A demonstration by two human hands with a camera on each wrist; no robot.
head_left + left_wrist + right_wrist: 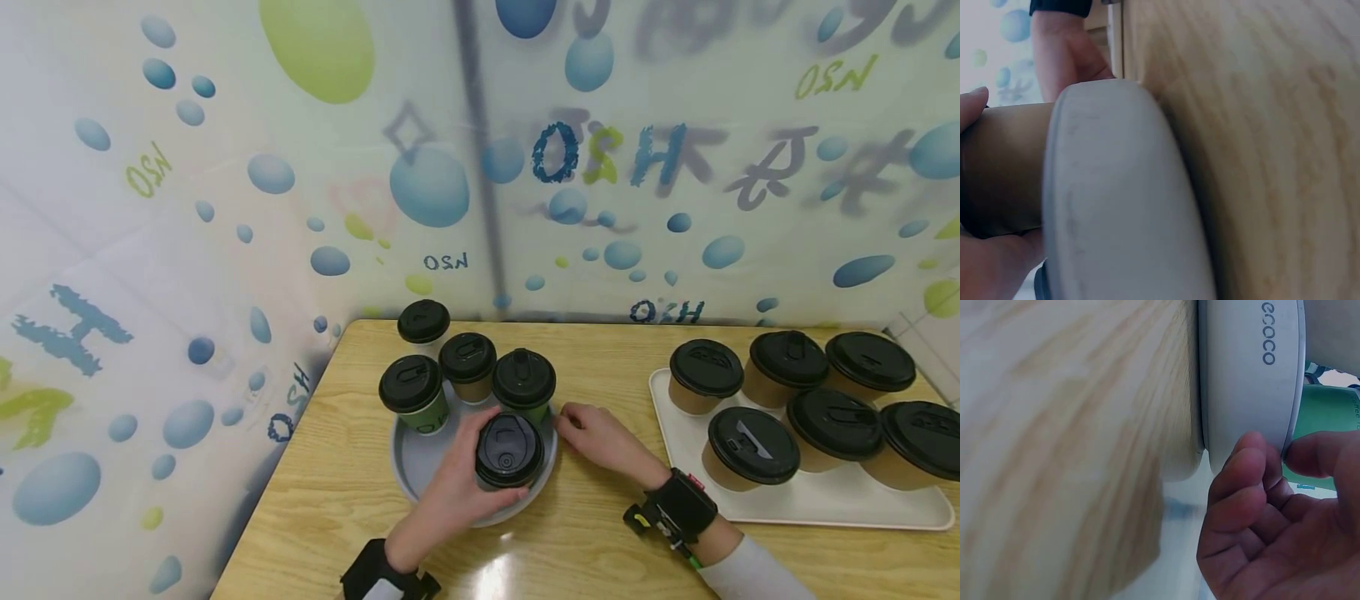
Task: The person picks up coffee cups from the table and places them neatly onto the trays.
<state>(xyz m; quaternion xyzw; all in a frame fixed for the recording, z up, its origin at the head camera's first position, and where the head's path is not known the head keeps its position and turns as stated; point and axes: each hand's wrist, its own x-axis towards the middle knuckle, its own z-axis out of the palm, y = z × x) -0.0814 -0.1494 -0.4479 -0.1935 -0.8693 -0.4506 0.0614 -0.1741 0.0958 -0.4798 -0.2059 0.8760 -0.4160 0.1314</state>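
My left hand (459, 483) grips a brown paper cup (1013, 162) with a black lid (510, 450), thumb on the near side and fingers on the far side. This cup is at the front of a round grey tray (408, 471). My right hand (603, 437) pinches the tray's right rim, thumb at the top edge and curled fingers against the outer wall (1250, 375) marked "ecoco". Behind the gripped cup stand two green cups (427, 414) and a brown cup (472, 390), all with black lids.
Another black-lidded cup (423, 323) stands at the back, behind the grouped cups. To the right, a cream rectangular tray (832, 510) bears several brown cups (750, 450) with black lids. A patterned curtain (600, 250) hangs along the wooden table's (322, 500) back edge.
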